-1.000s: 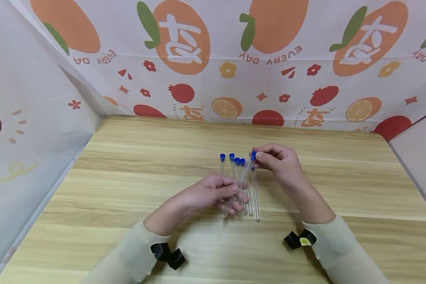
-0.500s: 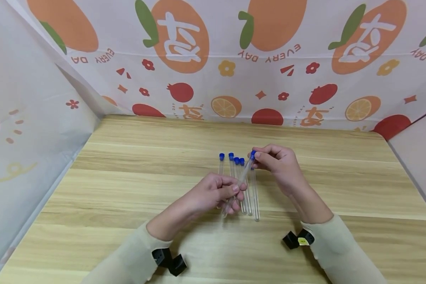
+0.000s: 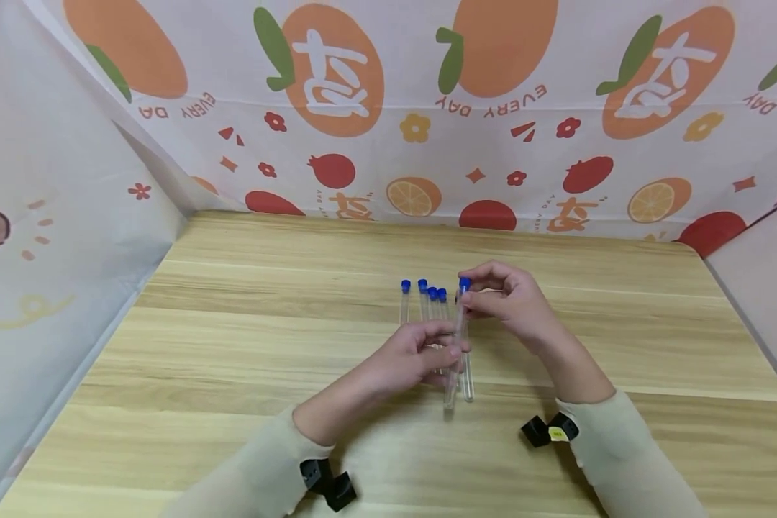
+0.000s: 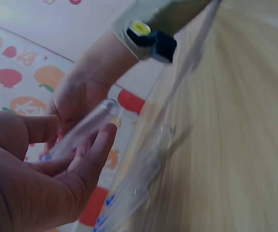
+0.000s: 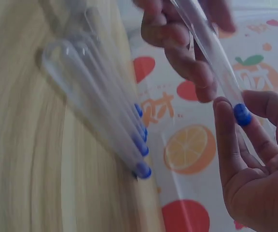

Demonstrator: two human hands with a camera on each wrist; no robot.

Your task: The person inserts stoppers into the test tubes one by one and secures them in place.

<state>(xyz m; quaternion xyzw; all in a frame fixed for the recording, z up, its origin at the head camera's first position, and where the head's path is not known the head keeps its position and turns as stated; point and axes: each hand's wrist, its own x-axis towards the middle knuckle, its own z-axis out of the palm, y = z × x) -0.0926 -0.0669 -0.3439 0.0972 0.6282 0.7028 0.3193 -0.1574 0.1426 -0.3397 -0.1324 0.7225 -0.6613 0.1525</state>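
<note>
A clear test tube (image 3: pixel 450 392) with a blue cap (image 3: pixel 464 283) hangs above the table, nearly upright in the head view. My right hand (image 3: pixel 518 302) pinches it by the capped end. Around its middle, my left hand (image 3: pixel 421 356) has loosely bent fingers behind the tube; in the right wrist view the thumb stands a little apart from it. Several more capped test tubes (image 5: pixel 95 106) lie side by side on the table just beneath, caps toward the back wall. In the head view my left hand partly hides them.
The wood-grain table (image 3: pixel 233 345) spreads out on both sides of the tubes. A fruit-print cloth (image 3: pixel 492 158) hangs along the back edge, with pale cloth (image 3: pixel 58 216) at the left. Each wrist carries a small black camera.
The held tube's lower end has swung right, from strongly slanted to nearly upright. My left hand has moved right and loosened around it; my right hand keeps its place at the cap.
</note>
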